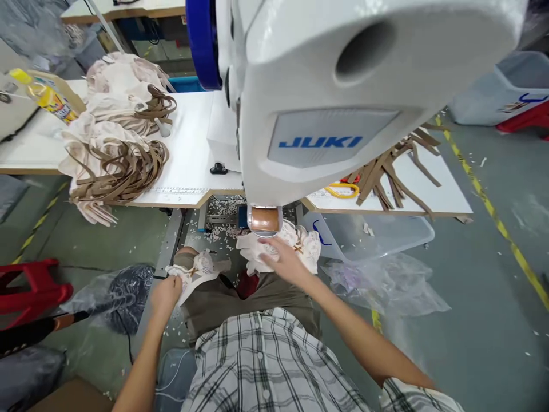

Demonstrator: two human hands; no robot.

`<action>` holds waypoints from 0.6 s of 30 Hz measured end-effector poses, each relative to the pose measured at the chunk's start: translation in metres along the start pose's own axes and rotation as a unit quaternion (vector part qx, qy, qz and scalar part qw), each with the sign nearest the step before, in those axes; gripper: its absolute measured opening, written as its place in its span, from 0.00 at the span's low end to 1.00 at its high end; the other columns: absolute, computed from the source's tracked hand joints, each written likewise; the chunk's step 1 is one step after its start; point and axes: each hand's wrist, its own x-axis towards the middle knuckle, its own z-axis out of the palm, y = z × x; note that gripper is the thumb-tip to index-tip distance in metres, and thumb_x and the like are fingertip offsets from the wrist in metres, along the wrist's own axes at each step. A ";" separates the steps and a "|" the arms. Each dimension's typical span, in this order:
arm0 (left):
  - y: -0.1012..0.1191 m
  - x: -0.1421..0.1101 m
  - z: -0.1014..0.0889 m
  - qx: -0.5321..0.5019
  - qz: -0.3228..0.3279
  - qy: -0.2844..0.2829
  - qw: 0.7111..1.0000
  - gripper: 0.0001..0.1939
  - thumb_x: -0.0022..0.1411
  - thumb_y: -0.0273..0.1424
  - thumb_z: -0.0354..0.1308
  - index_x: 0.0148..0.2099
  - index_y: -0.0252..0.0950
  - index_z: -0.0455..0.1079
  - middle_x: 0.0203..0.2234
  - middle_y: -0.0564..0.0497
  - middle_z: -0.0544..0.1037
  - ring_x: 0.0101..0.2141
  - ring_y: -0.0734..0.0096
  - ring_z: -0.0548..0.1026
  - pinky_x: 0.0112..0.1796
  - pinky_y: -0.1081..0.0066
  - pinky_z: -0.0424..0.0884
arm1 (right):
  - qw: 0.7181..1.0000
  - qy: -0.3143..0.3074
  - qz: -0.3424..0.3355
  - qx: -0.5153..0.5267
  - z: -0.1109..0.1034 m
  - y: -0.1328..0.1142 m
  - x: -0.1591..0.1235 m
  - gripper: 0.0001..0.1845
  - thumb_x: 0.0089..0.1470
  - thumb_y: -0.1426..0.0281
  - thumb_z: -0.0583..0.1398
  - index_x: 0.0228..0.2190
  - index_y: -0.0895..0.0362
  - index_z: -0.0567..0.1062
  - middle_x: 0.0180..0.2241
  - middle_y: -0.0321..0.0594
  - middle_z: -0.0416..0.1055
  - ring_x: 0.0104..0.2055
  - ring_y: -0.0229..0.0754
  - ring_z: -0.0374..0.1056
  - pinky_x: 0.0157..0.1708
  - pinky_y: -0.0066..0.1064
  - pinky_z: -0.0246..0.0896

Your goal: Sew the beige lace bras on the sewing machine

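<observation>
Pale lace garment [203,264], left of lower centre, should handle light and soft, best held by its edge, where the left hand [167,294] pinches it, while the right hand [285,262] lies open on lacy fabric [311,245] mid-frame.

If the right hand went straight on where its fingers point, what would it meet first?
Probably the machine's lower end, just ahead of the right hand, which lies over a white garment. Depth is unclear, so the hand might pass underneath instead.
</observation>
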 end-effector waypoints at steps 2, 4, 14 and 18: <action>0.028 -0.023 -0.001 -0.030 0.052 0.007 0.998 0.20 0.67 0.35 0.41 0.24 0.37 0.64 0.23 0.45 0.75 0.30 0.62 0.74 0.32 0.69 0.63 | 0.993 -0.114 -0.028 0.032 0.026 -0.028 0.009 0.32 0.54 0.51 0.62 0.55 0.55 0.67 0.54 0.50 0.69 0.55 0.50 0.66 0.53 0.41 0.62; 0.059 -0.043 -0.008 -0.068 0.141 -0.007 0.988 0.21 0.68 0.40 0.43 0.25 0.38 0.63 0.23 0.49 0.74 0.29 0.67 0.72 0.32 0.72 0.63 | 0.974 -0.218 -0.049 0.030 0.038 -0.049 0.014 0.32 0.49 0.49 0.65 0.48 0.57 0.71 0.44 0.45 0.73 0.45 0.46 0.69 0.43 0.35 0.63; 0.205 -0.059 -0.027 -0.507 0.291 -0.363 0.726 0.27 0.59 0.50 0.61 0.47 0.31 0.76 0.36 0.42 0.80 0.40 0.57 0.76 0.38 0.67 0.71 | 0.967 -0.237 -0.031 0.094 -0.139 -0.127 -0.043 0.16 0.63 0.60 0.55 0.27 0.57 0.67 0.22 0.28 0.57 0.25 0.30 0.54 0.26 0.23 0.48; 0.235 -0.067 -0.026 -0.551 0.274 -0.298 0.729 0.25 0.62 0.49 0.58 0.53 0.37 0.74 0.43 0.45 0.80 0.39 0.63 0.76 0.40 0.69 0.71 | 0.954 -0.294 0.014 0.058 -0.188 -0.094 -0.030 0.14 0.61 0.61 0.57 0.41 0.58 0.75 0.29 0.35 0.73 0.28 0.34 0.66 0.29 0.24 0.60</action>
